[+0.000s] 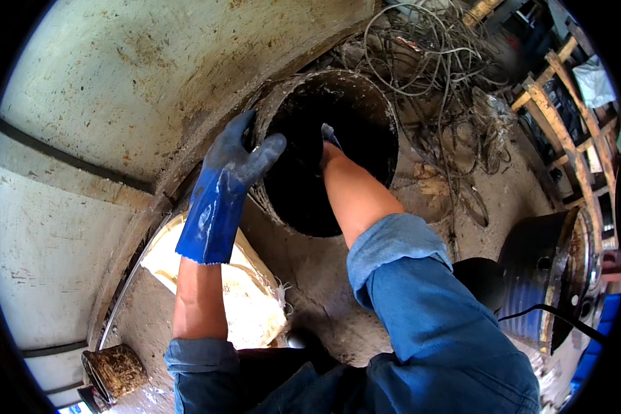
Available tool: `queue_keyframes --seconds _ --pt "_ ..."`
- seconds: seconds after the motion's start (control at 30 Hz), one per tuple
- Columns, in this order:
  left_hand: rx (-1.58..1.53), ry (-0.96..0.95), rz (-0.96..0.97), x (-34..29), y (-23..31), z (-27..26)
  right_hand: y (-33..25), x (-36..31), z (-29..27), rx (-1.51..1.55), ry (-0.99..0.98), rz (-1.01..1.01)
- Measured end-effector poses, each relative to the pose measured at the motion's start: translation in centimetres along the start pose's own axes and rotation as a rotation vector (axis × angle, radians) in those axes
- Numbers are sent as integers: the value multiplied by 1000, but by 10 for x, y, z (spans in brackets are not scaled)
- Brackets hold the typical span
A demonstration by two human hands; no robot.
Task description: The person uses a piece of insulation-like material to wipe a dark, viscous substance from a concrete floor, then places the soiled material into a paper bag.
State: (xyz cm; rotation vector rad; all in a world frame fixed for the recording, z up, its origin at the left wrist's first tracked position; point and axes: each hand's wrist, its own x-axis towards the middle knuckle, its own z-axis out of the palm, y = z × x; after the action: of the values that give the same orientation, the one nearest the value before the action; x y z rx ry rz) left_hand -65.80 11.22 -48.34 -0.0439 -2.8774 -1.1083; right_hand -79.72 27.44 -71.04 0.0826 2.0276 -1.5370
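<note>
Right hand (328, 132) down inside the open drum (374, 93), left hand (239, 157) by its rim.
I'd hold the bare forearm (357, 188) clear of that rough lip and feel slowly, the bottom being lost in black. Left thumb and fingers spread apart; right grip, I can't tell in shadow. Drum stands on floor (345, 310) near the pale stained wall (131, 83): round, brownish, crusted edge.

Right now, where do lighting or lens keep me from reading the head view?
Head view: deep shadow blackens the inside of the round, grimy, open drum, hiding most of the right hand; head view: strong light washes out the cream, sack-like bundle; head view: the fisheye's black border cuts off the corners.
</note>
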Motion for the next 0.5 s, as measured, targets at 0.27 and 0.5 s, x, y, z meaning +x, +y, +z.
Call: queue_keyframes --seconds 0.27,0.5 --pt "-159 -38 61 5 -16 3 -15 25 1 -26 71 -43" --pt "-209 -91 102 13 -32 -19 -39 29 11 -118 125 -71"
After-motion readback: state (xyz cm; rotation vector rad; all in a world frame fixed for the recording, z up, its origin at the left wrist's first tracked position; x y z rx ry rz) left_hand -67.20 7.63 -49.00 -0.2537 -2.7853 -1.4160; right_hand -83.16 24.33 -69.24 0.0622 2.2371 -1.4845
